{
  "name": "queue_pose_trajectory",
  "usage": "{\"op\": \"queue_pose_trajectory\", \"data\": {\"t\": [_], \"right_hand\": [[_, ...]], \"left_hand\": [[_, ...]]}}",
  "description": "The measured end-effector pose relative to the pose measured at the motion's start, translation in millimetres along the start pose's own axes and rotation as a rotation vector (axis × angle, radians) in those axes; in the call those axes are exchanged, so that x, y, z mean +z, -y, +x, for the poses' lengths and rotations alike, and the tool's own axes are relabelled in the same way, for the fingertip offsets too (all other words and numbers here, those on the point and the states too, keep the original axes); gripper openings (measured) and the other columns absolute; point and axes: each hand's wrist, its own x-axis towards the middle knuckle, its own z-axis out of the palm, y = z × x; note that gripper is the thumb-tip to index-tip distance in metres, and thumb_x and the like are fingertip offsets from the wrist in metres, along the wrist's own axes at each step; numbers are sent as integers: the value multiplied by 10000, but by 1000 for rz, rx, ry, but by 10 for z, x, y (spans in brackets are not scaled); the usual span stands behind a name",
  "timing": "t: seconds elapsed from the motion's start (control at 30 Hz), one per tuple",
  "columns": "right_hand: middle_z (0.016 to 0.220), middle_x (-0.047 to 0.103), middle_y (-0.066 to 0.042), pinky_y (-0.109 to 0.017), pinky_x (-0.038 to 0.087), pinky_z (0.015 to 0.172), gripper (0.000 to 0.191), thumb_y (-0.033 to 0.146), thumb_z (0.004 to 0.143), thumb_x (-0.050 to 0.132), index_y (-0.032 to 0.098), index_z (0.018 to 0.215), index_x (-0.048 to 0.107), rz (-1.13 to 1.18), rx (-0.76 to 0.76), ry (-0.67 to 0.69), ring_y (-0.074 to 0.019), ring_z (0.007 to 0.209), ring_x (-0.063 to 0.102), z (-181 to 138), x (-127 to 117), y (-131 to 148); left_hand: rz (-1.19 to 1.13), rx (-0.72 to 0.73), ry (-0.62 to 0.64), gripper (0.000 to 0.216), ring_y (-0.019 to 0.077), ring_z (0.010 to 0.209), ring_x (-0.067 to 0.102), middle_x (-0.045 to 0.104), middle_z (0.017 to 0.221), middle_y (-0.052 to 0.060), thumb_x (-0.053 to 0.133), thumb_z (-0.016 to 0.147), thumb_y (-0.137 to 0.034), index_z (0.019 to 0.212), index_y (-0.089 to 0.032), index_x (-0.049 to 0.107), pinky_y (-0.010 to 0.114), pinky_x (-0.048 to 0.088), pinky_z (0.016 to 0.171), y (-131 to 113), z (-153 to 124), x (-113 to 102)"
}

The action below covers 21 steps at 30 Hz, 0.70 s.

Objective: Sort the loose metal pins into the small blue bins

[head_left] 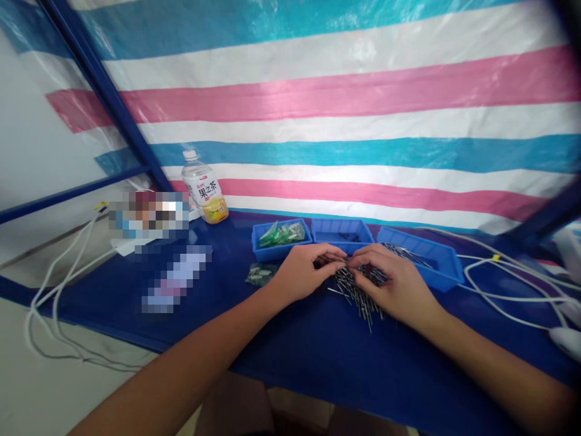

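A heap of thin metal rods (pixel 362 301) lies loose on the blue tabletop, partly hidden by my hands. My left hand (pixel 306 270) curls over its left side, thumb and fingertips drawn together. Opposite it, my right hand (pixel 390 277) pinches thumb and forefinger at the heap, close to the left fingertips. What either hand grips is too small to make out. Behind the heap stand a blue bin (pixel 333 232) with a few dark pieces and, to its right, another blue bin (pixel 442 266) with more metal rods (pixel 406 254).
A left-hand blue bin (pixel 256 249) carries green-and-clear plastic packets (pixel 281 234); a small clear bag (pixel 262 274) lies before it. Farther left are a drink bottle (pixel 206 191) and blurred items. White cables (pixel 512 297) run at the right, a striped sheet (pixel 340 103) behind.
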Motion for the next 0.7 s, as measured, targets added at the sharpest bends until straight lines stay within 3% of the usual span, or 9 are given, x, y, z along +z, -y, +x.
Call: {"op": "queue_pose_trajectory", "data": {"t": [0.1,0.23,0.33,0.43,0.57,0.7], "right_hand": [[1036,746,-55,-377,579,855,96,193,986,632,250,1024,699,8,-1,45,-221,963,722,-12,0,-22],[938,719,-30,-332,565,708,59,202,950,654,250,984,647,26,106,75,-191,789,692,-30,3,-18],[926,707,-25,-323,565,675,207,182,927,646,250,1121,630,50,141,44,-188,760,677,-19,-12,0],[906,697,-25,-346,568,693,302,169,931,617,262,1217,644,39,118,2,-195,753,665,-1,-47,2],[880,712,-30,-356,572,680,129,228,959,645,267,1064,708,20,149,-91,-197,742,679,5,-71,-13],[926,760,-37,-342,590,657,67,287,973,681,265,1003,737,34,108,-86,-192,743,705,4,-51,-18]], "left_hand": [[-61,-26,13,189,231,934,807,844,1044,78,724,947,-233,1124,-193,777,364,635,865,-4,-17,23],[-96,-38,24,263,235,938,806,843,1055,83,744,941,-276,1193,-201,751,384,639,884,-5,-30,40],[-107,-20,21,372,227,920,795,835,1095,92,749,946,-340,1288,-200,709,369,638,857,-14,-31,37],[-64,-13,17,340,204,820,776,838,1043,83,689,982,-337,1295,-207,712,344,627,767,-38,-34,26],[-48,-34,41,341,183,723,759,845,962,72,600,1024,-297,1335,-219,715,314,604,684,-65,-46,20],[-30,44,21,365,200,863,796,838,1098,85,557,1032,-233,1358,-223,721,347,636,803,-57,-42,23]]}}
